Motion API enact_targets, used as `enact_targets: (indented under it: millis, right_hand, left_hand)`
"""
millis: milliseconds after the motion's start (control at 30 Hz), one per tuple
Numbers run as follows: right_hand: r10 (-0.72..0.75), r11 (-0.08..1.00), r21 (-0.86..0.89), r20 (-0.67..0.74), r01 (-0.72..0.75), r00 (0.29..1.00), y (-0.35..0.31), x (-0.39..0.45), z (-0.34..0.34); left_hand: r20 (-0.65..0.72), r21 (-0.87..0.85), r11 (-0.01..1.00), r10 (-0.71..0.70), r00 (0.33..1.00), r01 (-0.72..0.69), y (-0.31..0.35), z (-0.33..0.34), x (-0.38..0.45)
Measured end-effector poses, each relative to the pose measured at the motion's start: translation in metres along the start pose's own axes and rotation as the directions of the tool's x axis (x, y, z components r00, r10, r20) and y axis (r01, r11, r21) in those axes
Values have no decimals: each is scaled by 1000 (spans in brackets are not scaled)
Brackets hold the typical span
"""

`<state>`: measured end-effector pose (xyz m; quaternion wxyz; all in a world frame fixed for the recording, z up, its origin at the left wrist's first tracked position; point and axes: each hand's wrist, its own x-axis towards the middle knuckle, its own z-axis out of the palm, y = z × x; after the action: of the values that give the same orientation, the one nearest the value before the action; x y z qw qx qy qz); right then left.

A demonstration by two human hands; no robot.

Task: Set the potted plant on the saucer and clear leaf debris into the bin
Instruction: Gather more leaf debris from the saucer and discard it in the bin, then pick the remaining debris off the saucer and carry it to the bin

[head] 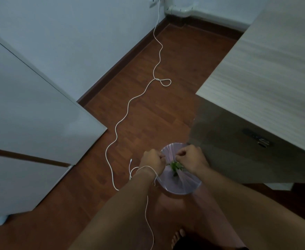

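Hands are together over the bin, low in the view at about 6 o'clock. The left hand [152, 160] is curled into a loose fist, knuckles up, and what it holds inside the fingers I cannot tell. The right hand [191, 156] is just beside it at its 3 o'clock, the fingers also bent and pinched together. Green leaves [175, 166] hang under the right hand, between the two hands, but whether the fingers are clamped on them or only close above them is not clear. The leaves are over the inside of the bin [184, 186], which is round, pale purple and lined with a thin bag. The bin stands on the brown wooden floor [148, 114].

A thin white cable [128, 109] lies on the floor from 12 o'clock, where it goes up the wall, and runs down in curves to the left wrist, where it passes across the forearm. At 3 o'clock of the bin, touching or almost touching it, stands a light wood cabinet [265, 78]. At 9 o'clock, well apart, is a white door [31, 105]. A bare foot [178, 237] shows at the bottom edge.
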<state>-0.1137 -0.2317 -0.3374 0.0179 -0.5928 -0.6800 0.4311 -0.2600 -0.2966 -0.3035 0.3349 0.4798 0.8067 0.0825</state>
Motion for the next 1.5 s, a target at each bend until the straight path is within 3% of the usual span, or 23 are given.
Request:
enact_targets:
  millis: [267,467,733,1000,1233,1500]
  right_hand:
    - [-67,998,1,-19,67,998,-18,-5,-14]
    - [-202,977,54,-96,208,975,-67,-4,-46]
    - [-392,916,-30,-275,400,878,-117,-11,-113]
    - [-394,900,-13,-450,435,802,-128,-41,-195]
    - [-358,907,-22,-566,420,743,-81,-76,-289]
    - [-196,976,-67,-674,206,712,49,-137,-387]
  left_hand:
    - [-64,1,1000,15,998,-15,10,-17,3]
    - [-151,37,998,64,986,-59,30,-52,4]
    - [-330,95,985,166,929,-142,80,-131,4]
    - [-368,128,966,256,894,-224,146,-168,-2]
    - [-320,209,902,428,845,-378,240,-153,-8]
    - [-199,219,774,631,750,-594,369,-87,-25]
